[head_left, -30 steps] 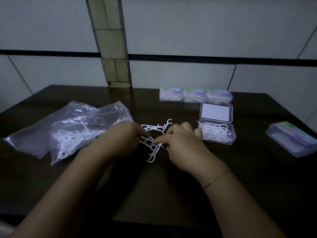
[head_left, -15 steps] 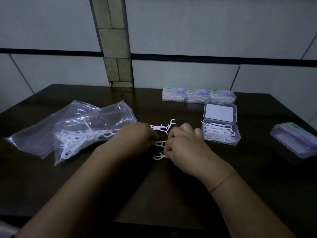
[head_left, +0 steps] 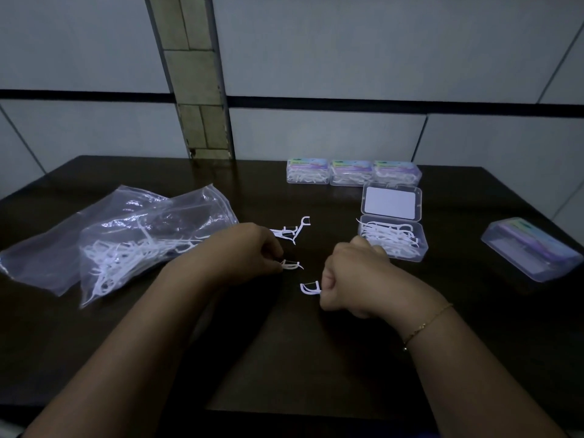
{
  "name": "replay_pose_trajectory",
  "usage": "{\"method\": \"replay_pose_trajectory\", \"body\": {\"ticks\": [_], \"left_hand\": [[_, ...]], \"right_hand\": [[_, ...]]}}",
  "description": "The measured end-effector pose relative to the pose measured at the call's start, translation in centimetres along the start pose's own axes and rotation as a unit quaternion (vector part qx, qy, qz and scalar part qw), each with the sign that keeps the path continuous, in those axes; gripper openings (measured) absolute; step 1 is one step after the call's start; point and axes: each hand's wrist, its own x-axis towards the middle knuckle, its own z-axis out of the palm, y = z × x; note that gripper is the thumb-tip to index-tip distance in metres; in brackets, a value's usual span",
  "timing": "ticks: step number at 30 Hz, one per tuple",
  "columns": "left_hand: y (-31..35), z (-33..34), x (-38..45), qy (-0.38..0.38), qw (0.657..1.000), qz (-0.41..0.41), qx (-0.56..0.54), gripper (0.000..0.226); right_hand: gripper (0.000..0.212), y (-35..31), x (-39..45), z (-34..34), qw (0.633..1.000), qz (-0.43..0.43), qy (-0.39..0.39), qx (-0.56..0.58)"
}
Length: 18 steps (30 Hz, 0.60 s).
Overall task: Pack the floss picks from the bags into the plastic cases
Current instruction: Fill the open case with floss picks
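My right hand (head_left: 350,276) is curled into a fist around white floss picks (head_left: 310,288), whose heads stick out on its left side. My left hand (head_left: 245,251) pinches another floss pick (head_left: 292,264) at its fingertips. A few loose picks (head_left: 292,230) lie on the dark table just beyond my left hand. An open clear plastic case (head_left: 392,235), partly filled with picks, sits just right of my right hand. Two clear plastic bags (head_left: 126,238) lie at the left, the nearer one holding many picks.
Three shut filled cases (head_left: 352,172) stand in a row at the back of the dark wooden table (head_left: 284,358). Another shut case (head_left: 531,252) lies at the far right near the table edge. A tiled wall rises behind.
My hands have drawn apart: the right hand moved right toward the open case with picks in its fist, and the left hand keeps one pick between its fingertips.
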Motion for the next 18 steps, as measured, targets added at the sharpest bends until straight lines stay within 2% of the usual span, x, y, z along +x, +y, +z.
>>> {"method": "replay_pose_trajectory", "body": {"ticks": [5,9,13,18], "left_hand": [[-0.9,-1.0,-0.3,-0.022,0.999,-0.033,0.009,0.031],[-0.6,-1.1,-0.2,-0.037,0.998,-0.045,0.005,0.026],[-0.2,-1.1,0.2,-0.052,0.998,-0.041,0.002,0.021],[-0.3,-0.8,0.7,-0.063,0.997,-0.035,-0.017,0.007]], "right_hand": [[0.008,2.4,-0.6,-2.4,0.998,0.044,0.04,0.037],[0.009,5.1,0.3,-4.0,0.986,0.108,0.126,-0.013],[0.007,7.2,1.6,-3.7,0.972,0.156,0.173,-0.007],[0.019,8.0,2.4,-3.0,0.974,0.19,0.117,-0.029]]}}
